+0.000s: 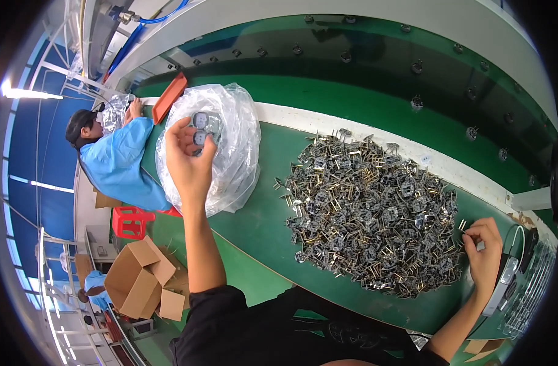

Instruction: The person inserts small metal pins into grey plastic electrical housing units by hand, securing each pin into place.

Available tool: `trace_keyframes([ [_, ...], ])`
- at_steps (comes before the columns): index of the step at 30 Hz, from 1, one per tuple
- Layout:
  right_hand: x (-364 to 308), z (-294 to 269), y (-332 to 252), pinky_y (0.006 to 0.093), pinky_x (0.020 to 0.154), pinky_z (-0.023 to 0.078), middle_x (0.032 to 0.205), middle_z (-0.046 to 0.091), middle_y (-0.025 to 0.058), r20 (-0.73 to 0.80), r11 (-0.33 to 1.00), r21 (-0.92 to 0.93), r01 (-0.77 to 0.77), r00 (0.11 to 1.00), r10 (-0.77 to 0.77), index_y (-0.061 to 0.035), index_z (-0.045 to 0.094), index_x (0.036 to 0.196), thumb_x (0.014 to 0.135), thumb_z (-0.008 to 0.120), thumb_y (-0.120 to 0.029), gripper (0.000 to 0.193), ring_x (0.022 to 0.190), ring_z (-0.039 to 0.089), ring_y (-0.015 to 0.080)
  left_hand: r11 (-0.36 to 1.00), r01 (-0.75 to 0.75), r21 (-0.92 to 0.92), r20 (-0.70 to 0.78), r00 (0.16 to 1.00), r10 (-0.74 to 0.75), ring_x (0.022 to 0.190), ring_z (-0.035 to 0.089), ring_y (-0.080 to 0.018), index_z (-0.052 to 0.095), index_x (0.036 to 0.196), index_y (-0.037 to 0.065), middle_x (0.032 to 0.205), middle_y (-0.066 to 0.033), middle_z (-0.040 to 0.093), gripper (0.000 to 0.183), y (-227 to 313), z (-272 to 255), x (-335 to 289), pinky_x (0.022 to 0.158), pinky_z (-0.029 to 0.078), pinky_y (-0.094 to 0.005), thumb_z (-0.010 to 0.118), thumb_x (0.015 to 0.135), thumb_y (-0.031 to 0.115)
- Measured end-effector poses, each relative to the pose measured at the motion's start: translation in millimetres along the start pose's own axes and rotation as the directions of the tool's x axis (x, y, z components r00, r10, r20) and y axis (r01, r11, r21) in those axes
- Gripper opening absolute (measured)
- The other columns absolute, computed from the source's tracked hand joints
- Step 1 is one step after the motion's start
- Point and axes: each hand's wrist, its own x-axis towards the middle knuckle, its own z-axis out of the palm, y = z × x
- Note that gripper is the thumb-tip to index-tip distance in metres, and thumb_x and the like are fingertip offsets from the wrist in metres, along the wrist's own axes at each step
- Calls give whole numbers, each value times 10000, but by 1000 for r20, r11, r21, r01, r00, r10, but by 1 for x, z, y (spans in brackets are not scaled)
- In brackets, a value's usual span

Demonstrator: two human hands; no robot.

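My left hand (pixel 190 149) is raised over a large clear plastic bag (pixel 239 134). Its fingers and thumb close on a small grey rounded plastic part (pixel 199 138). A similar grey part (pixel 200 119) shows just beyond the fingertips; whether it is held or lies in the bag I cannot tell. On the right, my right hand (pixel 485 247) pinches a small plug insert (pixel 462 226) with metal pins, beside the pile's edge. Between my hands a big heap of dark plug inserts with brass-coloured pins (pixel 376 219) covers much of the green table (pixel 266 232).
Behind a pale ledge (pixel 279 114), a green conveyor belt (pixel 376 85) carries scattered small parts. An orange tray (pixel 169 97) leans by the bag. A person in blue (pixel 120 158) works at the left. Cardboard boxes (pixel 138 280) and a red stool (pixel 131 222) stand beyond the table; a wire rack (pixel 529 293) is at right.
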Motion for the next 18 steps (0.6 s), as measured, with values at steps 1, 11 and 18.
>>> trace_keyframes([
  [1,-2,-1,0,276,722,439,842,559,111,-79,999,-8,43,996,-44,44,541,777,679,627,98,141,774,553,218,981,-38,-193,-16,999,36,804,525,-90,603,1125,18,920,-28,526,374,10,5,-7,700,448,-211,650,756,-14],
  [11,9,22,-24,273,645,564,952,638,154,-529,849,69,523,741,-414,32,630,774,647,705,128,176,771,649,206,746,514,-423,883,418,213,898,589,-108,589,1163,-37,998,-78,603,389,145,102,-84,744,500,-222,652,779,-60],
  [18,-6,25,-31,304,569,524,930,648,139,-439,753,-205,625,629,-642,31,652,821,589,739,69,250,721,632,248,795,399,-457,888,258,381,837,576,-99,614,1171,35,946,-65,578,406,179,137,-115,730,505,-222,677,773,-12],
])
